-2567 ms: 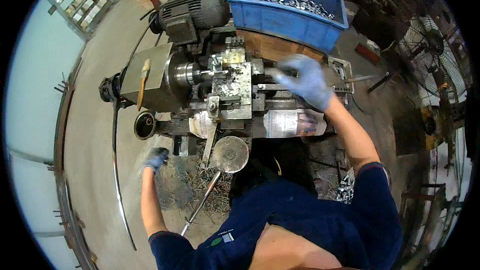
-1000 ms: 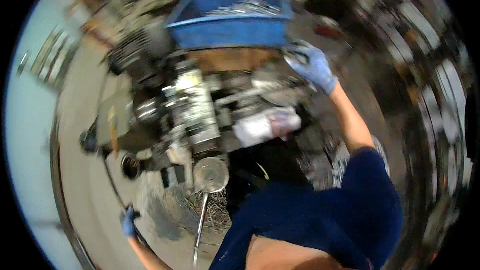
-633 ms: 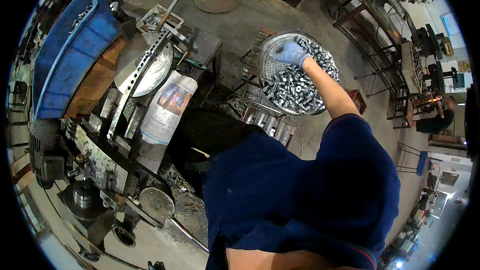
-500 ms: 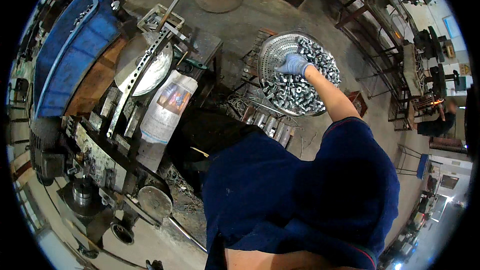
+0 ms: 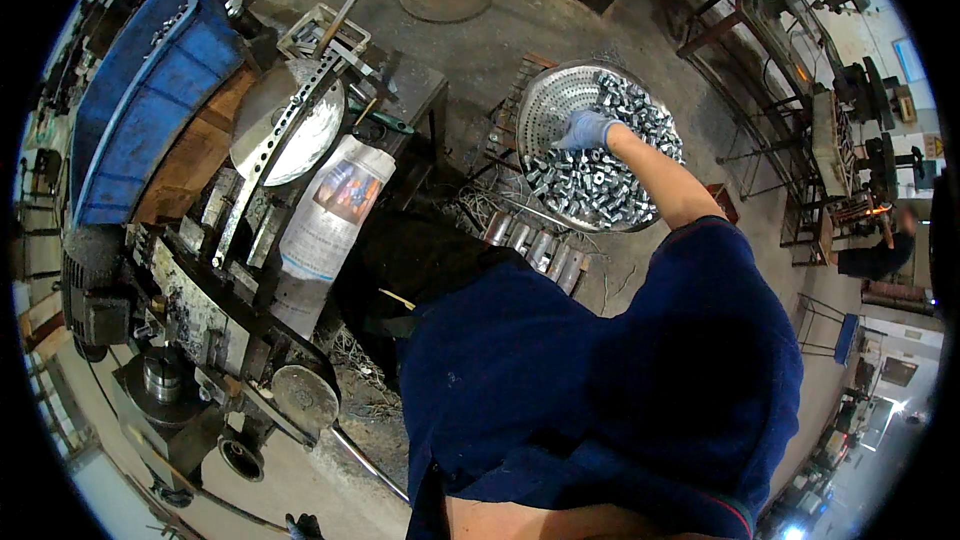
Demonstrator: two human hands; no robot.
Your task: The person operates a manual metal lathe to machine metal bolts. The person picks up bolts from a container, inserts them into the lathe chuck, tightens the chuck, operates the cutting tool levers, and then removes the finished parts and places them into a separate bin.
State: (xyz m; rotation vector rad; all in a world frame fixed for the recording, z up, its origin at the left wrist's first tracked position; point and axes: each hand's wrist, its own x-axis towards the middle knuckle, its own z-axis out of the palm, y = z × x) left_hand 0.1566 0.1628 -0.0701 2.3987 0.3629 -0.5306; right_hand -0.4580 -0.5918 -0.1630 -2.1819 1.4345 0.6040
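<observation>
Nuts (image 5: 600, 180) fill a perforated bowl (image 5: 545, 105) on the floor to my right, within arm's reach. My gloved right hand (image 5: 585, 128) is down among them, fingers curled; whether it has one I cannot tell. My left hand (image 5: 300, 525) barely shows at the near edge, by the lathe (image 5: 190, 310).

You get even, fairly bright daylight and a sharp picture. Around your right hand (image 5: 585, 128) metal glints; beyond it, edges bend into black.

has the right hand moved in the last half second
Yes, a little. The gloved right hand stays in the round perforated metal basket of metal nuts, but has shifted slightly from the pile's middle toward the basket's bare far-left side.
</observation>
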